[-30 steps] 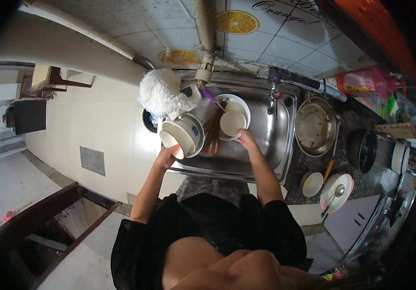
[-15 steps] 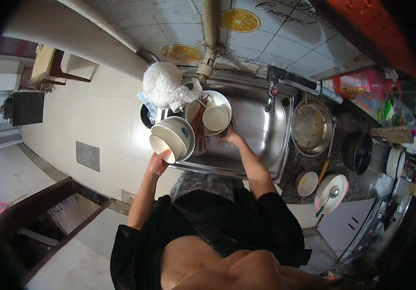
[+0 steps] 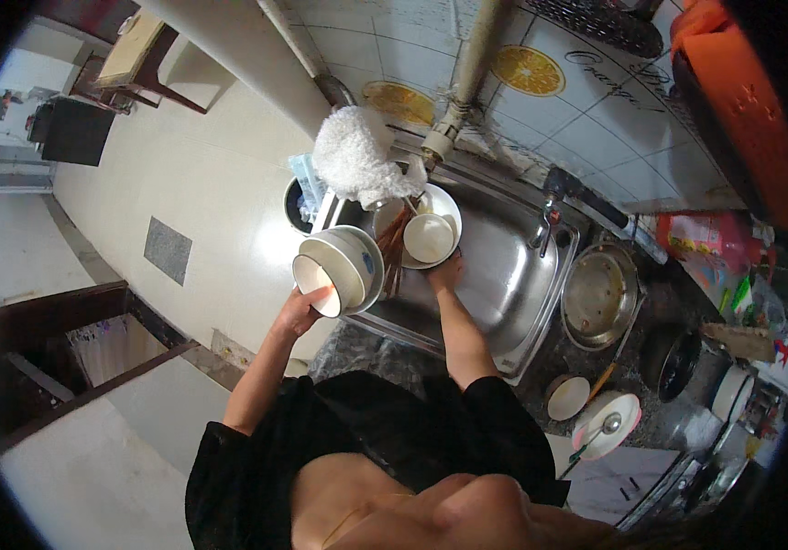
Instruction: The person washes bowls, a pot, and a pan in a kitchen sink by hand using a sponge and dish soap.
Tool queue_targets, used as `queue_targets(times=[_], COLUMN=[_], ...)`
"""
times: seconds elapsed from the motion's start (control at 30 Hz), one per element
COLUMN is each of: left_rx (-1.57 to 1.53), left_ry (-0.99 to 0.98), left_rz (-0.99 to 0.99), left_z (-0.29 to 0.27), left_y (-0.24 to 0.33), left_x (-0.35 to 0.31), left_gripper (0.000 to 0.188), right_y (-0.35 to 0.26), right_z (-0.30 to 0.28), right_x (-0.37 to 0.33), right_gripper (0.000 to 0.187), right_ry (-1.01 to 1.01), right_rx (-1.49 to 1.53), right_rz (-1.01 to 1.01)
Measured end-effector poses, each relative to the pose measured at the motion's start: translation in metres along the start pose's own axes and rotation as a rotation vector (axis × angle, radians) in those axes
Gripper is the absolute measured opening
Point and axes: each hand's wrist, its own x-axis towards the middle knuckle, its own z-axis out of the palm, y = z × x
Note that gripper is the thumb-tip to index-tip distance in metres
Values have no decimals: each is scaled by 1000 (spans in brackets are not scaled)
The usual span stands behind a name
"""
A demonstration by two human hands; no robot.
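My left hand (image 3: 301,310) grips a nested stack of white bowls (image 3: 328,258), tilted on its side at the sink's left edge. Its thumb lies inside the smallest bowl, and a bluish pattern marks one of the others. In the sink (image 3: 504,293), my right hand (image 3: 447,271) is closed on the near edge of a second group of dishes, where a small white bowl (image 3: 429,238) sits in a larger white bowl (image 3: 447,207). Its fingertips are partly hidden under the dishes. Between the two stacks lies a bundle of brown chopsticks (image 3: 395,240).
A fluffy white cloth (image 3: 353,156) hangs by the pipe (image 3: 454,119) behind the bowls. The faucet (image 3: 550,215) rises at the sink's back. On the right counter are a metal basin (image 3: 599,293), a small bowl (image 3: 567,398), a lidded pot (image 3: 607,426) and a dark pan (image 3: 669,362).
The whole view has turned, with the sink and counter tilting down on the right. Both hands keep their holds, and the two stacks of bowls stay nearly in place.
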Motion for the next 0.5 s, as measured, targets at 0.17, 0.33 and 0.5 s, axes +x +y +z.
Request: queue_targets(times=[0.17,0.33,0.5], left_rx=[-57,-74,-87], left_ry=[35,47,106], left_rz=[1,27,10], left_z=[-9,-11,-17], left_y=[-11,-19,-24], left_x=[-11,-16,-18], left_gripper=[54,49,44], right_y=[-4,10,32], right_z=[-12,5,31], right_x=[11,7,0], right_gripper=[91,97,63], right_ry=[-211,-287,-310], right_rx=[-56,-78,121], right_rz=[19,-98,-158])
